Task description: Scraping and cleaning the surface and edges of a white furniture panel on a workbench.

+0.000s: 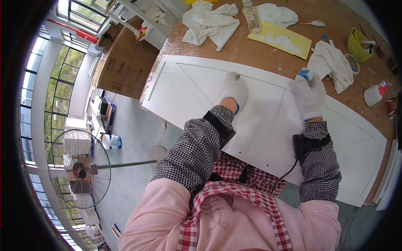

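Observation:
A long white panel with raised frame strips and diagonal lines lies across the table in front of me. Both hands wear white knit gloves. My left hand rests on the panel near its far strip, rounded and closed, with a small dark spot at its fingertips; whatever it may hold is hidden. At the panel's far edge, to the right, my right hand grips a small blue block with a pale side. Checked sleeves cover my forearms, and a dark strapped device sits near each wrist.
Beyond the panel, the brown-covered table carries white cloths, a clear bottle, a yellow sheet, a yellow-green basket and a white bottle with a red nozzle. A standing fan is at left.

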The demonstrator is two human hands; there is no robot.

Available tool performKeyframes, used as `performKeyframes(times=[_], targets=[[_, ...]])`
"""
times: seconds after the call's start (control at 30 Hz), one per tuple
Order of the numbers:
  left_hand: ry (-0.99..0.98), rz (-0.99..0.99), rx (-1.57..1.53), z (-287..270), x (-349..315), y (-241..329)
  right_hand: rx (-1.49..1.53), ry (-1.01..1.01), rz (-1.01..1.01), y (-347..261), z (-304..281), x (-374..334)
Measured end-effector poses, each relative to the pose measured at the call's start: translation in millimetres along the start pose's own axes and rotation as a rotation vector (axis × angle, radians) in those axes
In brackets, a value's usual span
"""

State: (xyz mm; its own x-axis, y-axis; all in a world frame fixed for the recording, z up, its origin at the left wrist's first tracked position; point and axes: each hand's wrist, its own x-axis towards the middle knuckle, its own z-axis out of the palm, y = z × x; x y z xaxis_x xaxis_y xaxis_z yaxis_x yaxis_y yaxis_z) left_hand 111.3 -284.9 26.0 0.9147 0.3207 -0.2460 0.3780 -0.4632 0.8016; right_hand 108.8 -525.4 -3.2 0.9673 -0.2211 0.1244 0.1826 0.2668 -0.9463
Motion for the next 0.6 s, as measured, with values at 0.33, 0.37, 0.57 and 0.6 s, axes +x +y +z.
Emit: performKeyframes(times=[0.33, 0.37, 0.57, 0.6], targets=[[0.072, -0.071, 0.109, -53.4, 30.3, -20.0, -0.070, -0.021, -0.009, -0.8, -0.3, 1.1], [0.078, -0.100, 0.201, -59.1, 37.9, -27.2, -0.023, -0.024, -0.026, 0.6, 1.6, 2.4], [0.042, 0.131, 0.479, -18.5, -0.2, 9.4, -0.020, 0.022, 0.021, -3.1, -1.8, -1.0], [0.051, 0.131, 0.480, -14.0, -6.9, 10.4, -0.014, 0.016, 0.019, -5.0, 0.8, -0.7]])
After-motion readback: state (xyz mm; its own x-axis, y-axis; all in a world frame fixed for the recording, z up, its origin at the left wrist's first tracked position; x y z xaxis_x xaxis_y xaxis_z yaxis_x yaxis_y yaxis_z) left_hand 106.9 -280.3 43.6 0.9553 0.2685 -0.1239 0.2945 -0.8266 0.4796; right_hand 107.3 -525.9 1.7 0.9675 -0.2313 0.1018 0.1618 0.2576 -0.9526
